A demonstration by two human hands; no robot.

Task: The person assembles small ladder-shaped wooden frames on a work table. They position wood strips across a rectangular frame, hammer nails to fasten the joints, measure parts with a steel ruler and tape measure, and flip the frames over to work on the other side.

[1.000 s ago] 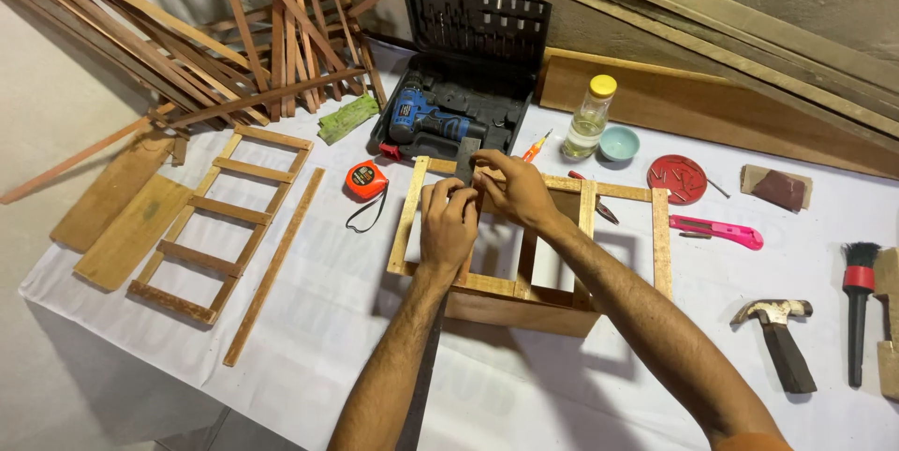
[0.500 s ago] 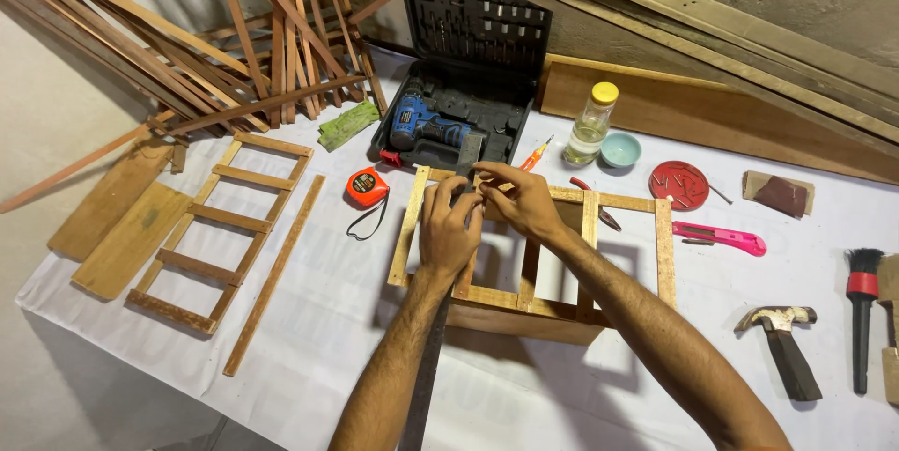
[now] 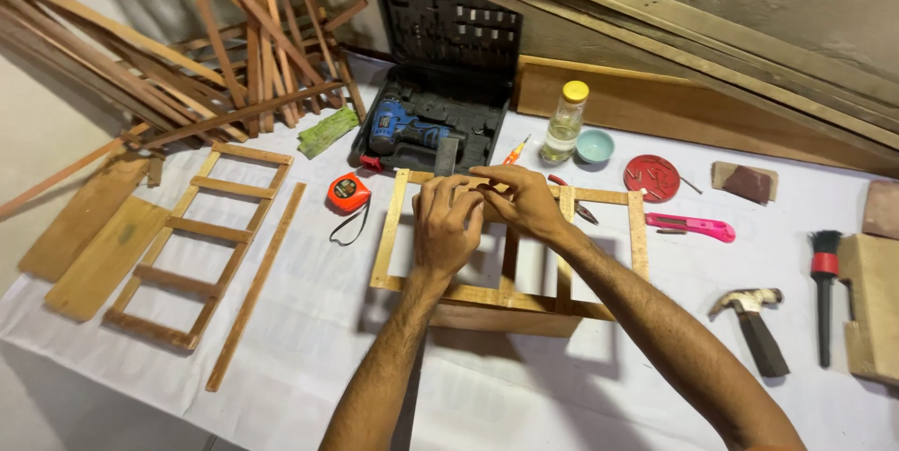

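From my remote view, far left on the white-covered counter (image 3: 309, 339) lie two flat boards (image 3: 89, 245), then a ladder-like slatted frame (image 3: 192, 245) with a loose strip (image 3: 255, 284) beside it. An orange tape measure (image 3: 347, 193) sits just left of the work.

The thing in hand is the open wooden frame (image 3: 510, 240) at the counter's middle, propped on a block under its near rail. I judge it light and stiff but thin-railed, likely to rack or split at the joints if twisted, so it is best held across the rails near a corner rather than at mid-span of a slat.

My left hand (image 3: 448, 226) rests palm down on the frame's far rail, fingers curled narrow and pressing on the wood. My right hand (image 3: 523, 198) meets it at the same rail, fingertips pinched close; something small may be between them, but I cannot tell what.

Behind stands an open drill case (image 3: 440, 86) with a blue drill (image 3: 405, 128). Further right come a bottle (image 3: 566, 123), a small bowl (image 3: 595, 145), a red disc (image 3: 652, 177), a pink utility knife (image 3: 691, 225), a hammer (image 3: 754, 325) and a brush (image 3: 823, 292).
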